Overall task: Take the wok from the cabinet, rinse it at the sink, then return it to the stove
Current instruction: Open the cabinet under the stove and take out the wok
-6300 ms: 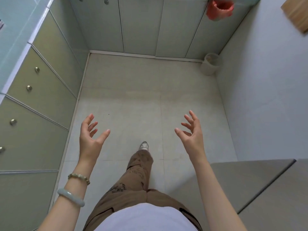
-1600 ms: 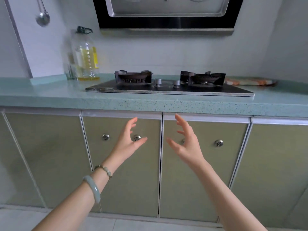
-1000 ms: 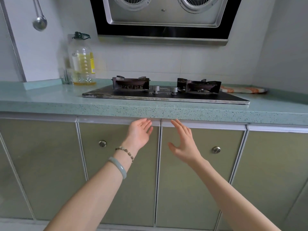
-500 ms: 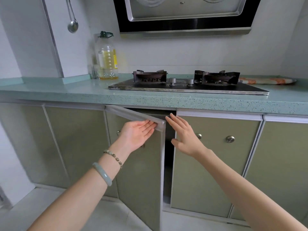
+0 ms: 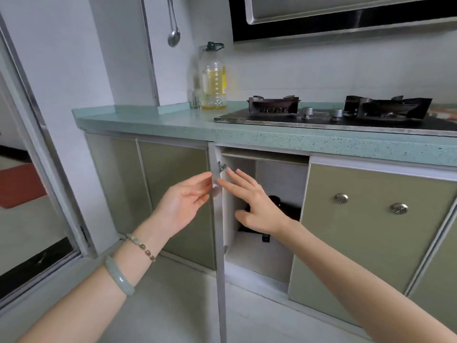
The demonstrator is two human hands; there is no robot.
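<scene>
Your left hand is spread flat, fingers apart, against the outer face of the door, which stands swung out edge-on to you. It grips nothing; the fingertips lie at the door's front edge, beside the knob.

Your right hand is also open, fingers extended and spread, holding nothing. It sits in the mouth of the cabinet, on the inner side of the door.

The wok appears to be the dark rounded object low in the cabinet, directly behind and slightly below your right hand. Most of it is hidden by the hand and wrist. A dark projection near the cabinet floor may be its handle; the pictures do not settle this, so the wok's long axis cannot be stated.

Relation governing the next move: the wok lies forward of and below your right palm, inside the opening. Your right hand is the nearer one by a clear margin. Your left hand is outside the door and cut off from the wok by it. Judged from this, reach with the right hand and keep the left on the door.

The stove sits on the counter directly above the cabinet, both burners bare.

Writing: the oil bottle carries a yellow label; no text on it is legible. No other brand or lettering can be read.
</scene>
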